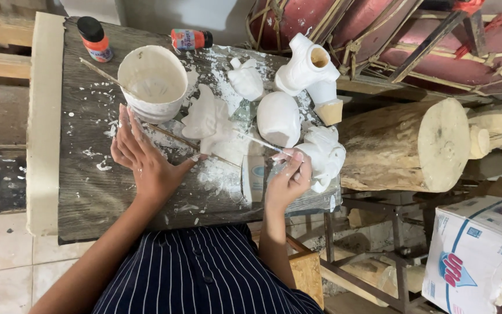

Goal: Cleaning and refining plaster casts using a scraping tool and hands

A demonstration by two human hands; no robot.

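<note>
We are leaning over a paint-spattered wooden desk (pixel 88 192), working with both bare hands. Our right hand (pixel 289 180) is pinching a thin paintbrush (pixel 260 142) near its lower end, fingers clenched around the shaft like a pen, while the brush is lying slantwise up and to the left across the desk. Just beside that hand, touching or nearly touching it, a white figurine (pixel 325 156) is sitting at the right edge of the desk; whether the hand is also steadying it we cannot tell. Our left hand (pixel 143 157) is resting flat on the desk, fingers spread and released, grasping nothing, its fingertips lying just below a white bowl of paint (pixel 153 81) with a stick (pixel 103 74) leaning out of it. Behind the figurine, a rounded white piece (pixel 278 118), a flat white shape (pixel 204 113), a small white piece (pixel 246 80) and a hollow white pipe-like casting (pixel 308 70) are standing close together. We are judging the brush to be light, stiff and slim, best pinched low on the shaft for control. The figurine is looking brittle and fairly light, its wet coat likely slippery, so we are thinking it wants holding by its broad body, not its thin projections. Two small paint bottles (pixel 95 39) are lying at the far edge.
</note>
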